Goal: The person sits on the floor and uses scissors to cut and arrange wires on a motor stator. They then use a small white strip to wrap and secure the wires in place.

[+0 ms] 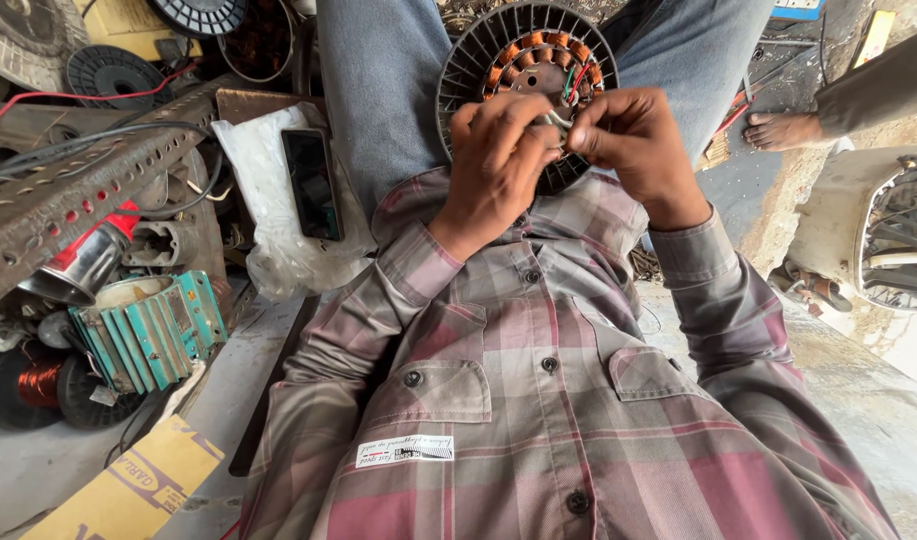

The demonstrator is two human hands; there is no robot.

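A round black fan stator (479, 55) with copper windings rests on my lap between my jeans-clad legs. Red, green and white lead wires (577, 82) come off its windings. My left hand (499, 165) and my right hand (634, 140) meet at the stator's near edge, fingertips pinching the wire ends together. My fingers hide the exact point where the wires join. My plaid shirt sleeves fill the lower view.
A dark phone (312, 183) lies on a white plastic bag at the left. A teal motor body (149, 330), a copper wire spool (39, 385), a perforated metal angle bar (69, 195) and cardboard (129, 490) clutter the left. Another person's bare foot (784, 130) is at upper right.
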